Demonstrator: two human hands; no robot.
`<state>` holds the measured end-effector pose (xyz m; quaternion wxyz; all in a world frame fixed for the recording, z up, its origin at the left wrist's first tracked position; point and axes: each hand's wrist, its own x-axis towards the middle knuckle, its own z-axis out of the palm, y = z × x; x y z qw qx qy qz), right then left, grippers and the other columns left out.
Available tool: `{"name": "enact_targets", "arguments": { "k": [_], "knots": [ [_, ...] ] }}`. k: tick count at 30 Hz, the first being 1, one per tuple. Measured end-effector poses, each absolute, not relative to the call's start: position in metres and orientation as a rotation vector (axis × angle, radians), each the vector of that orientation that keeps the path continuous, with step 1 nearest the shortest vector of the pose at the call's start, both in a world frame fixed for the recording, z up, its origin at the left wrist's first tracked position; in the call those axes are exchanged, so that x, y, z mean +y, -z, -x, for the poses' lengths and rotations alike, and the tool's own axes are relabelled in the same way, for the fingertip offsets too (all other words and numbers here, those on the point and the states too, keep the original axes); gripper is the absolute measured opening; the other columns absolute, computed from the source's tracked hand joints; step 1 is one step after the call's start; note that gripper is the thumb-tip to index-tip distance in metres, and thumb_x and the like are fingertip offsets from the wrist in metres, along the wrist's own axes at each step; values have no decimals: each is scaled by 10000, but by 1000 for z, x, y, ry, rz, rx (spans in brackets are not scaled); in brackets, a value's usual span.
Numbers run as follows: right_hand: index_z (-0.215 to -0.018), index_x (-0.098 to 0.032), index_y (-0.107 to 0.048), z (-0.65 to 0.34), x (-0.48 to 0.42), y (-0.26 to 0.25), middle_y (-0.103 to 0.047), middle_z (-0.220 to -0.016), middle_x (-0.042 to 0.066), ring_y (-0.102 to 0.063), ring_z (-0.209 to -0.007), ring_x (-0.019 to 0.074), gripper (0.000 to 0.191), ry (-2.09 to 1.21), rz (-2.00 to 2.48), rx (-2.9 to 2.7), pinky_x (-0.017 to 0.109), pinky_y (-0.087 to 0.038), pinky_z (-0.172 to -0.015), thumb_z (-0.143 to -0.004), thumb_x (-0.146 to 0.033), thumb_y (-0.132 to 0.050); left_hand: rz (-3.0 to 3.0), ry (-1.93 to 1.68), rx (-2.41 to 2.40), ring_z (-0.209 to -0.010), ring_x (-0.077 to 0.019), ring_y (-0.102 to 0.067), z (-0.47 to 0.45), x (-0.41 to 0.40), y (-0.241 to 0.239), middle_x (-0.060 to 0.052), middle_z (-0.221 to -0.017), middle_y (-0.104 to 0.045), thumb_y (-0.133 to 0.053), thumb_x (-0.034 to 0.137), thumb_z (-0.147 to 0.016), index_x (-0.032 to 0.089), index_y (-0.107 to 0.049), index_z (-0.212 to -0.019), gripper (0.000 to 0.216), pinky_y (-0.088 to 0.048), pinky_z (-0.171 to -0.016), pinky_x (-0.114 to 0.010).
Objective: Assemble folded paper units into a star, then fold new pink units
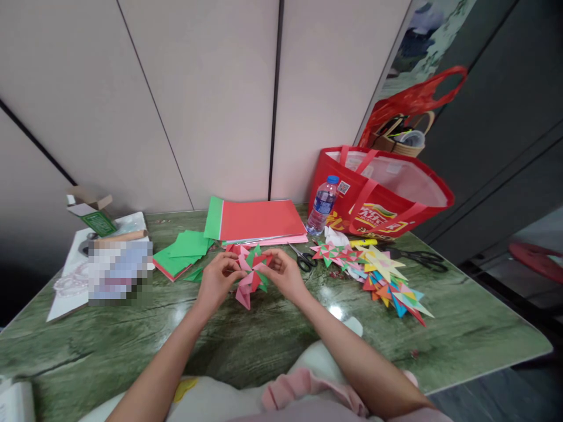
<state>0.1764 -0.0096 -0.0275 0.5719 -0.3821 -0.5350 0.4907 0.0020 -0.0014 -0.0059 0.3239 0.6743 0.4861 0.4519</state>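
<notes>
Between my two hands is an origami star (pixel 251 271) of folded pink, red and green paper, held just above the table. My left hand (pixel 221 274) pinches its left side, with thumb and fingers closed on the paper. On the other side my right hand (pixel 282 273) grips a red and green part of it. A pink point hangs down below the fingers. Left of my left hand lie green paper squares (pixel 187 249), with some red paper under them. Finished folded stars (pixel 387 278) in many colours lie in a heap to the right.
Red paper sheets (pixel 264 220) lie against the wall. Black scissors (pixel 304 259) rest right of my hands, beside a water bottle (pixel 323 206) and a large red bag (pixel 378 193). A small green box (pixel 99 220) stands far left. Another pair of scissors (pixel 424 258) lies at right.
</notes>
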Motion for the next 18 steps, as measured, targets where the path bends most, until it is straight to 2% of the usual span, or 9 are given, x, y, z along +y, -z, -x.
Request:
{"name": "enact_targets", "arguments": {
  "k": [6, 10, 14, 18],
  "knots": [
    [-989, -243, -434, -176, -10, 26, -634, -774, -15, -615, -707, 161, 407, -1153, 848, -1191, 275, -474, -638, -664, -272, -677, -2121, -1187, 1199, -1047, -219, -502, -3, -4, -1, -57, -1064, -526, -648, 172, -668, 174, -575, -586, 110, -395, -901, -380],
    [-1057, -238, -470, -180, -10, 21, -649, -809, 8, -622, -761, 184, 388, -1120, 855, -1266, 304, -477, -684, -708, -283, -633, -2155, -1225, 1126, -1006, -206, -528, -6, -7, -2, -67, -1102, -514, -648, 159, -680, 172, -580, -608, 100, -442, -830, -340],
    [-1117, -236, -442, -179, -9, 24, -637, -884, 30, -619, -829, 191, 452, -1069, 889, -1251, 308, -482, -712, -708, -281, -630, -2117, -1244, 1153, -917, -189, -561, -10, -8, 3, -59, -967, -559, -656, 160, -681, 168, -578, -582, 126, -463, -735, -294],
    [-984, -225, -426, -174, -9, 32, -601, -931, 31, -622, -741, 161, 456, -1017, 969, -1040, 288, -500, -650, -626, -287, -701, -2067, -1278, 1211, -881, -180, -567, -11, -7, 5, -57, -935, -554, -664, 157, -669, 161, -584, -562, 134, -464, -667, -263]
  ]
}}
